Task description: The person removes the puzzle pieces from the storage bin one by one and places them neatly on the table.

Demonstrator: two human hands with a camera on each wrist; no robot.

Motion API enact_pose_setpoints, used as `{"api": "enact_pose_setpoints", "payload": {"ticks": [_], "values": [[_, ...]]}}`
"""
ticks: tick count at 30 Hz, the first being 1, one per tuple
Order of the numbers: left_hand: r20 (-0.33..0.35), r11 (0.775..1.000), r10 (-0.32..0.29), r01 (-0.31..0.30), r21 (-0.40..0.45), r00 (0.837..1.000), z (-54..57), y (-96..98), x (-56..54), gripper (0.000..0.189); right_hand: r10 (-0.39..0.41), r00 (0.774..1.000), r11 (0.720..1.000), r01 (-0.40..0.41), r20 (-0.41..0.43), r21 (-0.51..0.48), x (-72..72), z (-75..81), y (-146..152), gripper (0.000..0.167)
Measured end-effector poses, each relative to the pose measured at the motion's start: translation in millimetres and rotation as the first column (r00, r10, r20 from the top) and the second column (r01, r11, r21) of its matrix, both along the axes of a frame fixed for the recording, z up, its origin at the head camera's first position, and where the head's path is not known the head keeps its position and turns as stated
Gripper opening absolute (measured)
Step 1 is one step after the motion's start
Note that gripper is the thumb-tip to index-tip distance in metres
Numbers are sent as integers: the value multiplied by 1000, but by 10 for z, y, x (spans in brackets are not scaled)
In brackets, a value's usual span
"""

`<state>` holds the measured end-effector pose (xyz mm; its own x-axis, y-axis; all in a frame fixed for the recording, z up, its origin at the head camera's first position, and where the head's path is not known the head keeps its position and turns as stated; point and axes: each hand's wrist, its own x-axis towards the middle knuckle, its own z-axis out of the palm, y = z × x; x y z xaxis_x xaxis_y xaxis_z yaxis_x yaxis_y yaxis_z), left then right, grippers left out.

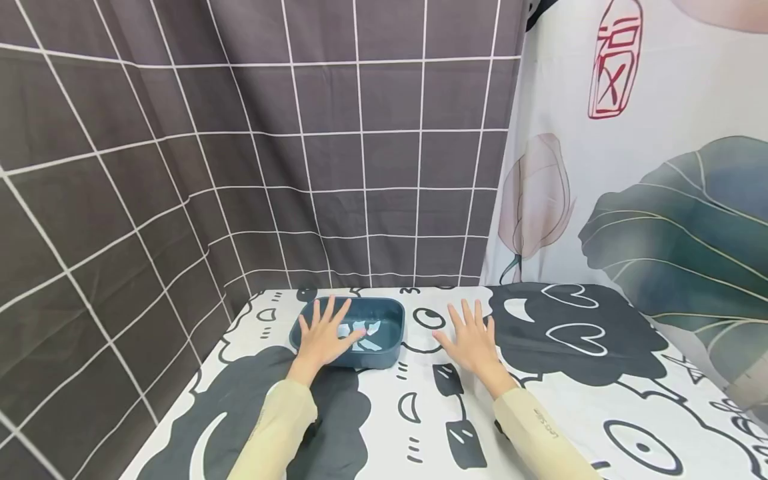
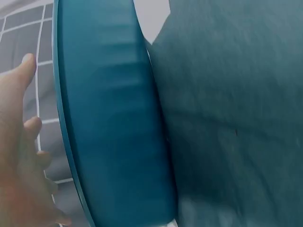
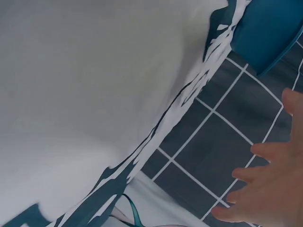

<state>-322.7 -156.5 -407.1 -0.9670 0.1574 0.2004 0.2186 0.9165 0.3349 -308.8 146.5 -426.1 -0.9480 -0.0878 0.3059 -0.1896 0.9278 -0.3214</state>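
A dark blue rectangular basin (image 1: 369,360) with rounded corners sits on the patterned cloth. Pale patches (image 1: 367,345) show on its inner floor; whether they are pieces or reflections I cannot tell. My left hand (image 1: 323,341) is spread over the basin's left part, fingers straight and apart, holding nothing. The left wrist view has the basin's wall (image 2: 109,118) close beside that hand. To the right of the basin, my right hand (image 1: 473,343) is spread over the cloth, also holding nothing. A corner of the basin (image 3: 267,33) enters the right wrist view at top right.
A white cloth (image 1: 384,433) with black cartoon faces covers the table. Dark grey curtain (image 1: 390,160) with white grid lines hangs behind and on the left. At the right hangs a pale curtain (image 1: 552,253) printed with leaves and a flower.
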Motion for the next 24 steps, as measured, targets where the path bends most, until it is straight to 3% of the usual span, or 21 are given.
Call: {"api": "enact_pose_setpoints", "payload": {"ticks": [3, 10, 19, 24], "values": [[-54, 1000, 9, -9, 10, 999, 12, -104, -7, 77, 14, 998, 999, -17, -61, -44, -25, 16, -64, 68], [-110, 998, 52, -49, 32, 993, 12, -329, -11, 69, 48, 989, 995, -59, -138, -83, -81, 79, -256, 63], [-177, 991, 134, -129, 43, 975, -18, -587, -20, 54, 138, 986, 983, -148, -97, -105, -119, 122, -612, 62], [-146, 982, 186, -180, 58, 972, -70, -705, 2, 50, 199, 977, 976, -205, -81, -79, -137, 105, -843, 59]]}}
